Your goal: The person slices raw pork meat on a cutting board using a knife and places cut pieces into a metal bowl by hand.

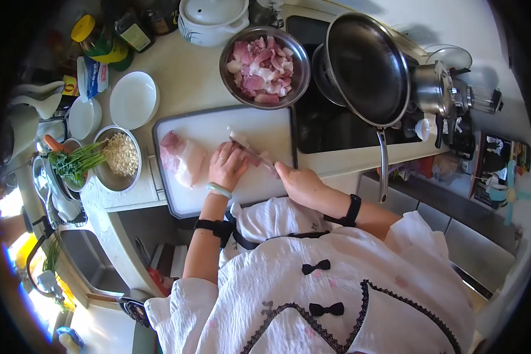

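My right hand (301, 186) is closed around the handle of a kitchen knife (252, 152), its blade slanting across the cutting board (277, 127). My left hand (226, 168) presses down beside the blade with bent fingers, holding a piece of raw meat that is mostly hidden beneath hand and knife. Small slices (262, 158) lie along the blade. To the left of my left hand rests a larger chunk of pale pink raw meat (184, 159) with fat on it. Beyond the board stands a metal bowl (225, 76) heaped with cut meat.
A dark frying pan (369, 68) sits over the stove (312, 127) at right, its handle (383, 168) jutting towards me. At left are a metal bowl (121, 158) of pale chopped pieces with green stems, white bowls (134, 100) and several bottles. A lidded white pot (213, 20) stands behind.
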Tool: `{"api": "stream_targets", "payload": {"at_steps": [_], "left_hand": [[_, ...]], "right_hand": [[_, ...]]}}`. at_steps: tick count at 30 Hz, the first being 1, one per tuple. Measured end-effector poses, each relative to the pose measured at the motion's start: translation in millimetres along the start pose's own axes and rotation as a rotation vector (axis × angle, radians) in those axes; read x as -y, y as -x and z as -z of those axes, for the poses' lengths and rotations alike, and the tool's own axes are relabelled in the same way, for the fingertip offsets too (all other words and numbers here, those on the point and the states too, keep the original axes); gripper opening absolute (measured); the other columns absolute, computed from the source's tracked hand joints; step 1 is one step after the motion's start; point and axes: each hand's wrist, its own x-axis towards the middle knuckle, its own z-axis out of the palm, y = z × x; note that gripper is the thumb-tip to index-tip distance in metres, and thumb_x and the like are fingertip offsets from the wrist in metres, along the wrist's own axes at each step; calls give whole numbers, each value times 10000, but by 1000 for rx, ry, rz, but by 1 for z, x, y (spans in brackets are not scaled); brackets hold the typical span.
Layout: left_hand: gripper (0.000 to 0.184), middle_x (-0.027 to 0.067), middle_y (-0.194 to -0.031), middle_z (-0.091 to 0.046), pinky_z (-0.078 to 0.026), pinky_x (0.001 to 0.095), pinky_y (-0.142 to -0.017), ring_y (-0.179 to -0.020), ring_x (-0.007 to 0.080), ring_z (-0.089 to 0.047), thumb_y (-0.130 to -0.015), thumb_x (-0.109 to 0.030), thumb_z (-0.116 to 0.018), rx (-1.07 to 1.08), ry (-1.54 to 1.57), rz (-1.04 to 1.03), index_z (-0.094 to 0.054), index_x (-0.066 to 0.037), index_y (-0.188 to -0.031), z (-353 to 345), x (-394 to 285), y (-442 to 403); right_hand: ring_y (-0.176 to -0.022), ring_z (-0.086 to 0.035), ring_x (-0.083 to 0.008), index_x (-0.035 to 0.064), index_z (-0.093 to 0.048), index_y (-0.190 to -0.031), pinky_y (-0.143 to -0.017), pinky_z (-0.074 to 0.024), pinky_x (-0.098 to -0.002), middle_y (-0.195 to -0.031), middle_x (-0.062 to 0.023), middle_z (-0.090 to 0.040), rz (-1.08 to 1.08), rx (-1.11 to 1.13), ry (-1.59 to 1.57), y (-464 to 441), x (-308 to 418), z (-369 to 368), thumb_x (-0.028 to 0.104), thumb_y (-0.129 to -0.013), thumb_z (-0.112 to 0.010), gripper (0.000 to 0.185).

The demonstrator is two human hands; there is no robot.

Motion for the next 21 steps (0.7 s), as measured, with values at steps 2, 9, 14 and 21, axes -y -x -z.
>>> {"api": "stream_targets", "payload": {"at_steps": [2,9,14,21], "left_hand": [[328,109,-1046,-589,-480,414,-813,-1006,327,-559,-648,-148,-727,4,14,28,-612,-65,-944,-6,4,0],[339,101,-1068,-586,-458,422,-841,-1032,309,-557,-627,-187,-734,33,-40,84,-609,-65,-918,-5,3,-1],[256,92,-1117,-570,-439,439,-855,-1069,292,-537,-662,-217,-694,102,-112,80,-607,-96,-870,-11,3,2],[230,121,-1120,-553,-428,432,-867,-1051,308,-531,-658,-142,-687,65,17,206,-606,-98,-869,-1,-5,-2]], "right_hand": [[-682,-622,-368,24,-400,-1044,-533,-483,-458,-847,-209,-620,-11,-2,5,-10,4,0,85,-836,-455,224],[-730,-619,-381,28,-421,-984,-591,-489,-480,-800,-200,-615,49,-165,-18,-71,17,-19,72,-828,-453,165],[-763,-614,-383,8,-416,-992,-599,-494,-468,-812,-209,-609,-38,-133,-8,-25,7,-22,70,-827,-457,181],[-666,-631,-338,28,-433,-1005,-530,-499,-438,-772,-169,-620,-14,-126,67,-55,17,-23,110,-847,-464,180]]}}
